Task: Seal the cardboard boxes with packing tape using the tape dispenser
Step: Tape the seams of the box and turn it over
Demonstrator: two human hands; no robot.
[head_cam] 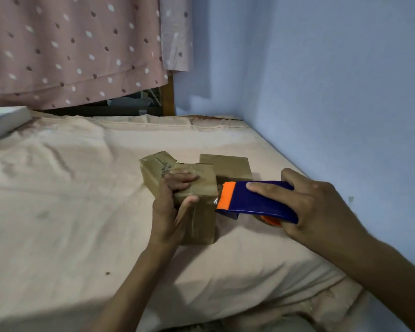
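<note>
Brown tape-wrapped cardboard boxes: 3 (201, 188) (157, 171) (228, 166)
Blue-and-orange plastic tape dispenser: 1 (254, 202)
White flat box: 1 (5, 122)
Hands: 2 (173, 212) (309, 207)

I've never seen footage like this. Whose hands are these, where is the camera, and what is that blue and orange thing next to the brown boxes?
There is no machine here. A person wears a camera on the head, and it looks forward and down, so you see that person's own two arms reaching into the single picture.

The surface is a bed covered with a peach sheet, set in a corner by a blue wall, with a dotted pink curtain behind. Three brown cardboard boxes sit close together on it.

The left hand grips the nearest cardboard box, fingers over its top and thumb on its front. The right hand holds the blue tape dispenser, whose orange end sits against that box's right edge, apparently laying tape. Two more boxes lie just behind. A white box rests at the far left.
</note>
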